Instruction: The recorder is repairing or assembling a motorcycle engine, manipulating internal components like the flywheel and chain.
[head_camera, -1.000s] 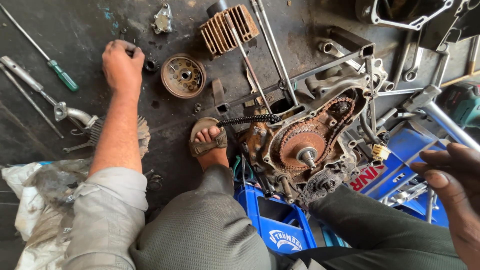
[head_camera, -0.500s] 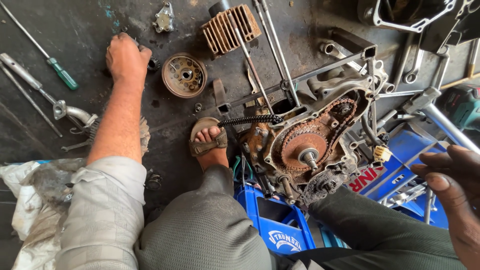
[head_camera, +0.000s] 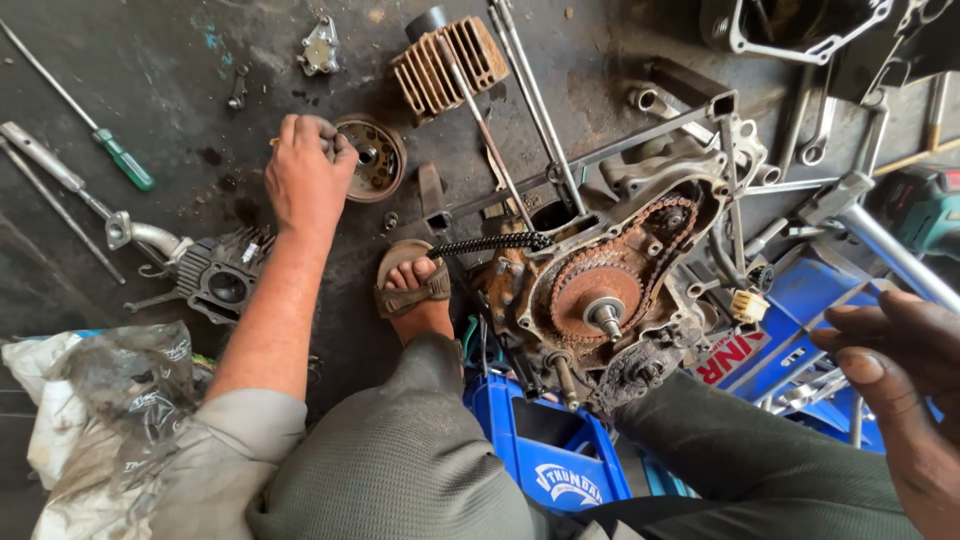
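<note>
My left hand reaches out over the dark oily floor and closes its fingers on the near-left rim of the round rusty metal rotor disc, which lies flat just left of the ribbed rust-brown cylinder block. To lift it well I judge I need a grip across the rim with thumb and fingers on opposite edges, since the metal looks greasy and heavy, and a straight pull upward clear of the small loose bolt near it. My right hand hangs loose at the near right, fingers half curled, grasping nothing that I can see, above the blue plastic crate. Between the two sits the open grey engine case with its rusty sprocket and chain, with my sandalled foot braced beside it. A green-handled screwdriver and a grey finned cylinder head lie to the left, well apart from the disc; long steel rods cross to its right.
</note>
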